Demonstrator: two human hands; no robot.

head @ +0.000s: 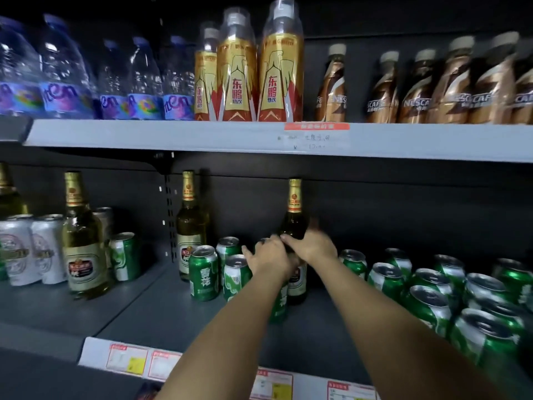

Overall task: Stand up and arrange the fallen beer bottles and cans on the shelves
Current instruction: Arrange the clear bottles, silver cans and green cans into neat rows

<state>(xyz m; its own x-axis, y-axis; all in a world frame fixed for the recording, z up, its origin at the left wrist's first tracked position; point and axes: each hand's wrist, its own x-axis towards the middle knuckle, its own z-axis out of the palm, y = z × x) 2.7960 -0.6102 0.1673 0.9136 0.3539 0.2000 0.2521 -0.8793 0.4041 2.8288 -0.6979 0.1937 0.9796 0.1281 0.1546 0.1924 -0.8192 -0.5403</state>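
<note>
- Both hands, left hand (269, 256) and right hand (313, 245), apparently wrap an upright beer bottle (294, 215) on the lower shelf (161, 310).
- Risk: a forearm may topple the crowded green beer cans (203, 277).

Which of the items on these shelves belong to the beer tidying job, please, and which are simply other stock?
Job: beer bottle held upright by right hand and left hand; green cans; white cans.
Other stock: water bottles, gold bottles, coffee bottles, price tags.
</note>
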